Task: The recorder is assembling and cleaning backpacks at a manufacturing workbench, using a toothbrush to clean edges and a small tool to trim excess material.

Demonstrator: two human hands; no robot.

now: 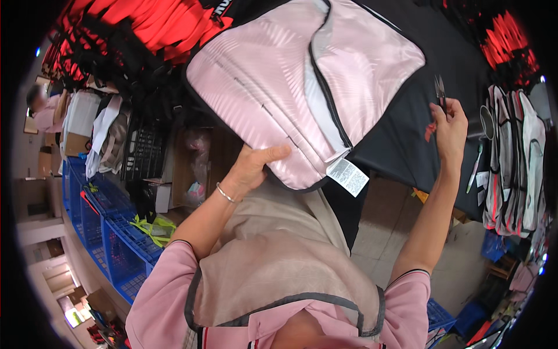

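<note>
My left hand grips the lower edge of a pale pink padded fabric piece with black trim and a grey zipper strip down its middle. A white label hangs from its bottom edge. The piece lies partly on a black table. To the right, my right hand is raised and holds small thread snips, blades pointing up, apart from the pink piece.
Red and black fabric items are piled at the back left. Blue plastic crates stand on the floor at left. Pale finished pieces hang at right. Another person is at far left.
</note>
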